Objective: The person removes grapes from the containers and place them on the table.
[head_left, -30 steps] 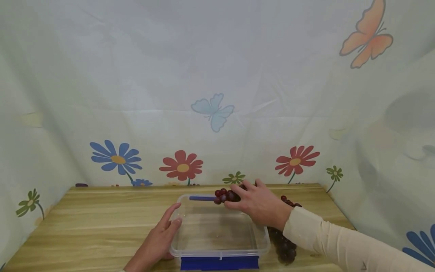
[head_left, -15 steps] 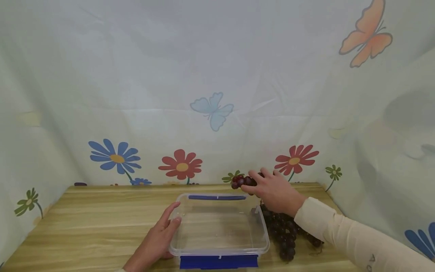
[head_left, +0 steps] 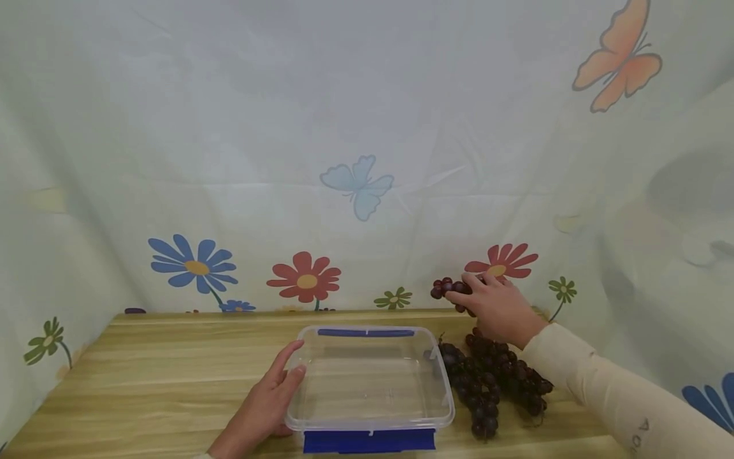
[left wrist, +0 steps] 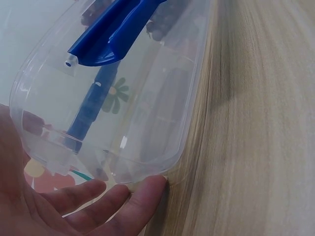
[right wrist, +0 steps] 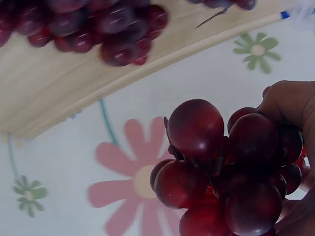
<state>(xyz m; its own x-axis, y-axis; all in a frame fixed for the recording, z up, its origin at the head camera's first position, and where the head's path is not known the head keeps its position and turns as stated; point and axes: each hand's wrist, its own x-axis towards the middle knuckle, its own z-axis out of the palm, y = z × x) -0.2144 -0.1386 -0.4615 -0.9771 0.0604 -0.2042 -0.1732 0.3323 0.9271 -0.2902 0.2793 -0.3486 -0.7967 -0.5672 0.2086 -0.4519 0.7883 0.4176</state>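
Note:
In the head view my left hand [head_left: 265,401] grips the left side of a clear plastic food container [head_left: 369,424] with blue clip latches, its thumb at the rim. Several fingers [left wrist: 135,206] lie against the container's outer wall in the left wrist view. Nothing is seen inside the container. Above the table's back right my right hand [head_left: 501,309] holds a bunch of dark red grapes [head_left: 446,288] from above, shown close in the right wrist view. Below that hand, two more grape bunches [head_left: 478,392] lie on the table right of the container.
The wood-grain table [head_left: 155,376] ends at a white backdrop [head_left: 367,95] printed with flowers and butterflies, which also rises on both sides. A sleeved right forearm [head_left: 619,389] crosses over the table's right side.
My right hand has moved right and upward with the grapes, away from above the container to over the back right. The lying bunches are now more visible. My left hand stays on the container.

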